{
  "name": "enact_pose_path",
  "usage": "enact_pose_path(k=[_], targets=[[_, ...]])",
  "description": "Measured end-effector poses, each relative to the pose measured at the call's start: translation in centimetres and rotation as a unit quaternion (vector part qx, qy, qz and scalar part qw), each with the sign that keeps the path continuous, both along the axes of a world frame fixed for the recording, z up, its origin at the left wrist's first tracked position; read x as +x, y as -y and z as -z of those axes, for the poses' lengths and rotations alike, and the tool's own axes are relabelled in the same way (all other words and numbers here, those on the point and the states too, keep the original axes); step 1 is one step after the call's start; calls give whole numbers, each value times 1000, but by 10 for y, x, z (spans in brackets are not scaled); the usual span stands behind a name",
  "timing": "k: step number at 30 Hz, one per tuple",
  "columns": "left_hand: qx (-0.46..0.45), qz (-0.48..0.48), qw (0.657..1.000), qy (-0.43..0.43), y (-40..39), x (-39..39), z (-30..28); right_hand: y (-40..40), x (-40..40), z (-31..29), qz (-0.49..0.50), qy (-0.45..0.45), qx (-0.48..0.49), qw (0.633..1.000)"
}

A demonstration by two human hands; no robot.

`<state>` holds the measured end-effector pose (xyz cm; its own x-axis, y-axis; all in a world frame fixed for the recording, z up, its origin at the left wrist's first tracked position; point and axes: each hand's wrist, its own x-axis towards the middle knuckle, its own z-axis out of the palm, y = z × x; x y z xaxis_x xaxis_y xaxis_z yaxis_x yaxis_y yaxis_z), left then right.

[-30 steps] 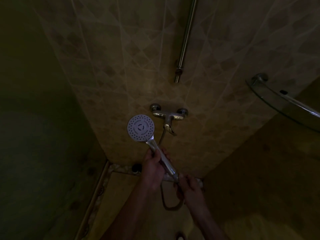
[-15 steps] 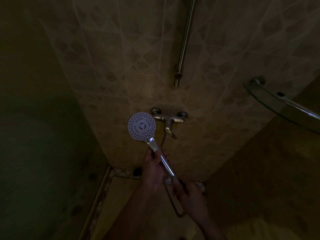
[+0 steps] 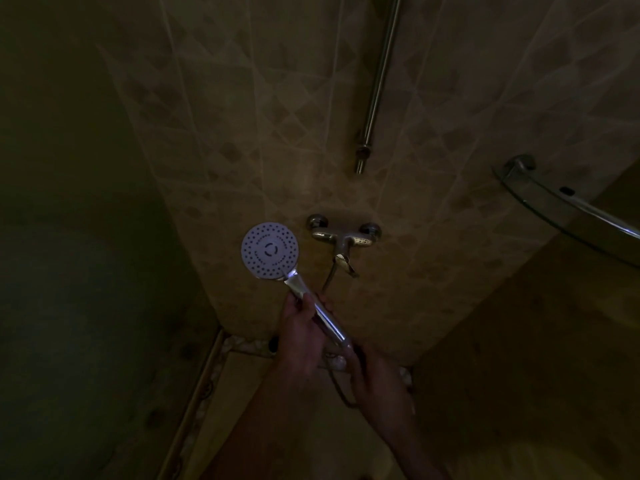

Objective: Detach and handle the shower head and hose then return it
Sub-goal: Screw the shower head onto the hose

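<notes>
Dim shower stall, low light. Shower head [image 3: 269, 250] is off its mount, held up in front of the tiled wall [image 3: 277, 133], just left of the mixer tap [image 3: 343, 239], round perforated face turned toward the camera, probably for inspection. Left hand [image 3: 303, 329] has its fingers curled round the upper handle [image 3: 317, 308]. Right hand [image 3: 375, 375] grips near the handle's lower end where the hose [image 3: 341, 393] joins, likely to steady it or work the joint; exact finger contact too dark to tell. Hose loops down below the hands and another stretch runs up to the tap. Face looks like pale plastic with ringed nozzle holes; handle is shiny chrome and tapered. Vertical metal rail [image 3: 377, 81] far above, curved glass shelf [image 3: 568, 209] at right. Return not yet done.
</notes>
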<state>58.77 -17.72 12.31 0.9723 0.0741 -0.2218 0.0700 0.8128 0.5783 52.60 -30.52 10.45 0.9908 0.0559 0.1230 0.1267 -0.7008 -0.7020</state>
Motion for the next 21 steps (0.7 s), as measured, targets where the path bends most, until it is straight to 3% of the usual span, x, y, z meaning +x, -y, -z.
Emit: enact_pose_path(k=[3,5,7,10,14,17,21], targets=[[2,8,1000,6,-4,1,-1,2,4,-5,-9,-133,207,969],[-1,12,1000,7,-5,0,-2,5,7,-8,-14,-188,274,943],[-9,8,1000,-5,-4,1,-2,6,8,-9,-32,-154,225,962],[0,-13,1000,-18,-2,1,-3,1,4,-8,6,-16,102,995],[4,-47,999,-19,1,1,-6,-5,-1,-4,40,127,-16,991],[11,-43,999,-11,-4,2,-5,-7,1,-7,35,64,22,997],[9,-16,1000,-1,-9,2,-6,-1,9,-12,-30,-113,185,976]])
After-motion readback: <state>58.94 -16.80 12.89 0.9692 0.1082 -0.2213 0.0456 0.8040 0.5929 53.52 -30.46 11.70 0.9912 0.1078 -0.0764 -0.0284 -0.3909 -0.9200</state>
